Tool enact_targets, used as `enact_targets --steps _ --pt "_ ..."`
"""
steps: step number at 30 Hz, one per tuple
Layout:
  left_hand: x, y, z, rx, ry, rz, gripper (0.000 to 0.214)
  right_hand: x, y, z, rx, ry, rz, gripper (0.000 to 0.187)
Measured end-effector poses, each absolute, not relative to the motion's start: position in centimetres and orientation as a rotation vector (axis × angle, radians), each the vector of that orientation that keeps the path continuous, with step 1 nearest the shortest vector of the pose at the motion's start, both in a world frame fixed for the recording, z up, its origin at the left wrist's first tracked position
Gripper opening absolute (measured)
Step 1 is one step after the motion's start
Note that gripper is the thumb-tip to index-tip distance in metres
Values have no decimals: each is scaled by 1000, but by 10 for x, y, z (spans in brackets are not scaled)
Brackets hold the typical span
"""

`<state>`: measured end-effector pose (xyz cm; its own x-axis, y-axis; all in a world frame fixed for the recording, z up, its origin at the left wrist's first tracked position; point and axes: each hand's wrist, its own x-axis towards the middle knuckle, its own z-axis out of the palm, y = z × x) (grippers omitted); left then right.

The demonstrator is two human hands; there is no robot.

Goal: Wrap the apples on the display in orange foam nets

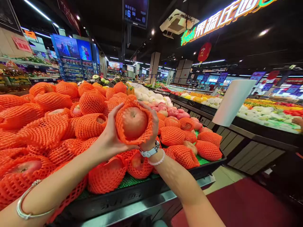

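Note:
Between my two hands I hold an apple (133,121) wrapped in an orange foam net (121,122), its stem end facing me through the opening. My left hand (111,129) curls round the left side of the net, thumb below. My right hand (152,126) grips the right side, its fingers partly hidden behind the net. The apple is raised above a heap of other netted apples (94,102). Just below my hands lie more netted apples (139,164) near the front edge of the display.
A black bin edge (113,200) with a metal rail runs along the front. Bare pink apples (174,112) lie behind, with white-netted fruit (144,94) farther back. A roll of plastic bags (233,102) stands at the right, before another produce counter (258,132).

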<state>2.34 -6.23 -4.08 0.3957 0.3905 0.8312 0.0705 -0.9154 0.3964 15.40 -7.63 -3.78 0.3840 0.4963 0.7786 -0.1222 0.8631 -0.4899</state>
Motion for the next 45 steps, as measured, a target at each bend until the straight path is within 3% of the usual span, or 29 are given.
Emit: enact_targets --steps 3,10,22,27,33,37,45 --pt "20 -58 -43 2411 352 1499 113 155 -76 -38 -476 -1144 245 31" --pt "21 -68 -39 2308 307 1624 83 151 -76 -46 -448 -1323 44 41" --pt "23 -73 -37 2173 463 1568 75 155 -70 -43 -584 -1382 -258 36" --pt "22 -71 -37 2120 360 1515 91 159 -76 -42 -411 -1527 -138 39" --pt "23 -71 -36 2020 356 1468 79 157 -77 -42 -353 -1435 28 27" --pt "27 -71 -33 1764 377 1429 75 153 -70 -42 -445 -1364 13 44" --pt "20 -62 -20 1032 460 1243 29 147 -59 -50 -698 -1571 -86 61"
